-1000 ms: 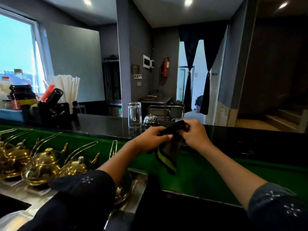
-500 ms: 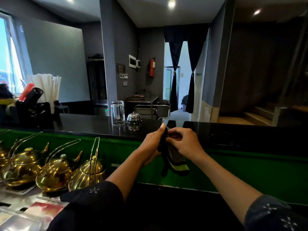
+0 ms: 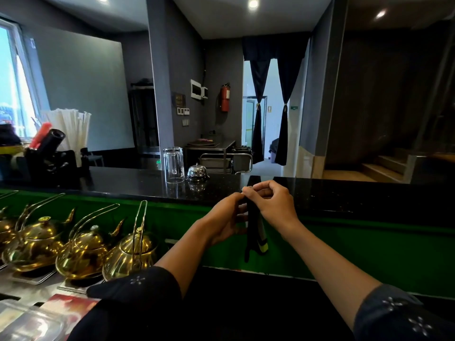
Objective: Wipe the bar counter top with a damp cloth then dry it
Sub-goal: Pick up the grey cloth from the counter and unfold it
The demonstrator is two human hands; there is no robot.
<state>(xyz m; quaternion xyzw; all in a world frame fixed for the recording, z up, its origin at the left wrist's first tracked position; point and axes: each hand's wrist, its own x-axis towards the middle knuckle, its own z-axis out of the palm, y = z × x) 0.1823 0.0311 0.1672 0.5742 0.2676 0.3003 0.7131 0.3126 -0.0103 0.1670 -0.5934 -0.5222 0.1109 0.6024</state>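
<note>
The black desk (image 3: 344,195) runs across the view above a green front panel (image 3: 357,247), with brass teapots (image 3: 81,249) lined up below at left. On its top stand an upturned glass mug (image 3: 173,165) and, just beside it, a chrome bell (image 3: 196,172). Both the left hand (image 3: 227,221) and right hand (image 3: 272,204) pinch the top of a dark cloth (image 3: 253,232) with a yellow stripe, which hangs before the panel, off the desk top.

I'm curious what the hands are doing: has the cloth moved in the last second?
Yes. Against the service bell, the cloth has shifted rightward and hangs lower, pinched between the left hand and right hand.
</note>
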